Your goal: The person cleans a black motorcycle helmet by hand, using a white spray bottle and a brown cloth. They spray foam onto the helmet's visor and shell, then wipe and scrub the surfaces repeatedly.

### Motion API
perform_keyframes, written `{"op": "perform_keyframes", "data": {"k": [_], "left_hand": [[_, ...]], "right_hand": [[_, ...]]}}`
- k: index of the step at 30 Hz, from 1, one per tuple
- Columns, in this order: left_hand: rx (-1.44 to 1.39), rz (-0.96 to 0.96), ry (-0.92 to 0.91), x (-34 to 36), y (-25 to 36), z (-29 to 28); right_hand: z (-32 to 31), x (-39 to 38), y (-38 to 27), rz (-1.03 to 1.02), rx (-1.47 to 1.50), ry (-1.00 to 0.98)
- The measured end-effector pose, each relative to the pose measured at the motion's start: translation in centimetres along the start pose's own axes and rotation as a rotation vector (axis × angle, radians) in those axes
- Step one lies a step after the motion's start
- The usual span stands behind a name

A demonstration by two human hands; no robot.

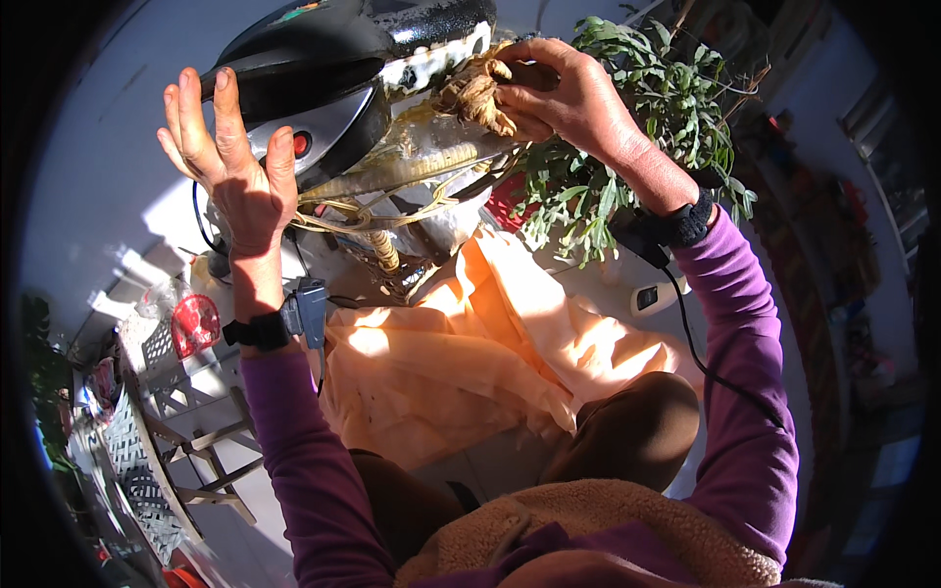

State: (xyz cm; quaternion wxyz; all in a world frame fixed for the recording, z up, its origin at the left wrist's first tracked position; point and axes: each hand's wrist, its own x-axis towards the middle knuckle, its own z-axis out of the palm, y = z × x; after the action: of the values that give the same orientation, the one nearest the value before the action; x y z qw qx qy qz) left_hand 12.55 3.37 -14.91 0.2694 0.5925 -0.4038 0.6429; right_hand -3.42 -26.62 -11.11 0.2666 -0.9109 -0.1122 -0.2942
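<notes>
My left hand (235,176) is raised with its fingers apart and holds nothing. It is beside a black appliance (304,59) that has a grey panel and a red button (301,144). The fingers of my right hand (564,98) are closed on a crumpled yellow-brown rag (477,95). That rag lies near a wet-looking black part with white patches (441,59), at the appliance's right side. Beneath them is a wicker stand (421,171) with wrapped cane edges, partly hidden by the appliance.
A leafy potted plant (627,127) grows close to my right forearm. Peach-coloured sheeting (451,363) spreads before my knees. A white device (655,297) lies on the floor at right. At left stand a woven chair (147,470) and a red round object (196,325).
</notes>
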Motion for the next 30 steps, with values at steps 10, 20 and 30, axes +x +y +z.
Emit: {"op": "perform_keyframes", "data": {"k": [10, 20, 30], "left_hand": [[-0.007, -0.029, 0.003, -0.2, 0.1, 0.2], [-0.018, -0.046, -0.003, -0.3, 0.3, 0.1], [0.038, -0.027, -0.007, -0.3, 0.3, 0.2]], "right_hand": [[6.3, 2.0, -5.2, -0.358, -0.309, 0.417], [3.4, -0.2, -3.1, -0.183, -0.489, 0.486], [4.7, -1.4, -3.6, -0.302, -0.446, 0.285]]}}
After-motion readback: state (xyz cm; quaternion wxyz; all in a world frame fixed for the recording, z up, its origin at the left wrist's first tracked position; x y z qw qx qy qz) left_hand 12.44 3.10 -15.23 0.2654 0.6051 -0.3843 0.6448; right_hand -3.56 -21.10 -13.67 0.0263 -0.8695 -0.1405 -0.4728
